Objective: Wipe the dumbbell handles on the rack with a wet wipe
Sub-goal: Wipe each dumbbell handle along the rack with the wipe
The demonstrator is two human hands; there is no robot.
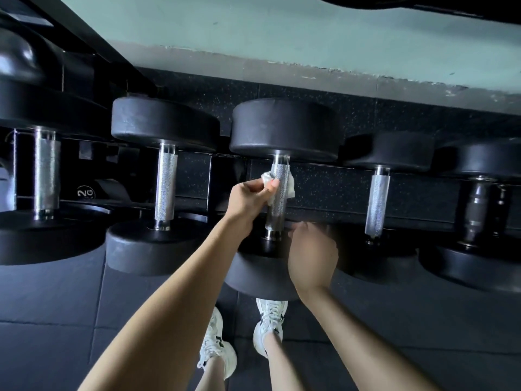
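Note:
Several black dumbbells with knurled silver handles lie side by side on a black rack [324, 213]. My left hand [251, 197] grips a white wet wipe [289, 184] that is wrapped around the upper part of the middle dumbbell's handle [279, 204]. The wipe shows on both sides of that handle. My right hand [311, 256] rests on the near head [253, 277] of the same dumbbell, fingers curled over its top edge. Neighbouring handles stand bare at the left [165, 187] and at the right [377, 204].
A larger dumbbell [46, 176] sits at the far left and a darker-handled one [479, 210] at the far right. Dark rubber floor tiles [56, 320] lie below, with my white sneakers [270, 323] under the rack. A pale green wall [282, 32] rises behind.

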